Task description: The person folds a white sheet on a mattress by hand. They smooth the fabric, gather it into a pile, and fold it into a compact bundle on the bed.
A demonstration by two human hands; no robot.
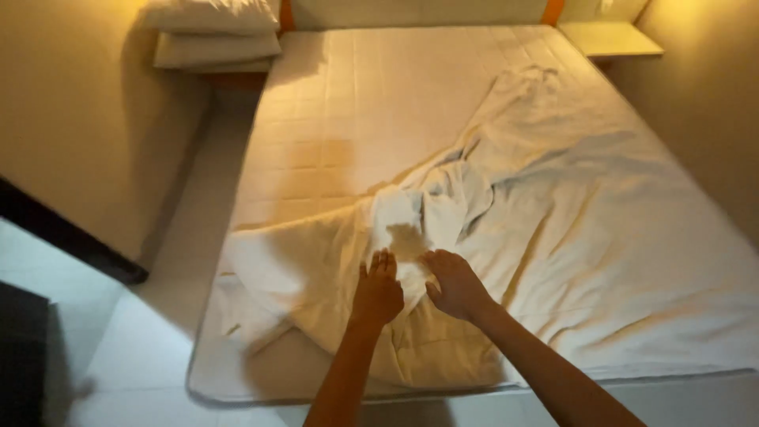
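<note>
A white bed sheet (601, 213) lies crumpled across the right and near part of a quilted mattress (348, 103). My left hand (377, 291) rests on a bunched fold of the sheet near the foot of the bed, fingers together and pointing away from me. Beside it, my right hand (455, 283) pinches the same bunched fold, fingers curled around the cloth. Both arms reach in from the bottom edge.
Two white pillows (213, 32) are stacked on a low surface at the far left of the bed. A small bedside shelf (609, 38) sits at the far right. Walls close in on both sides; a tiled floor (142, 340) runs along the left.
</note>
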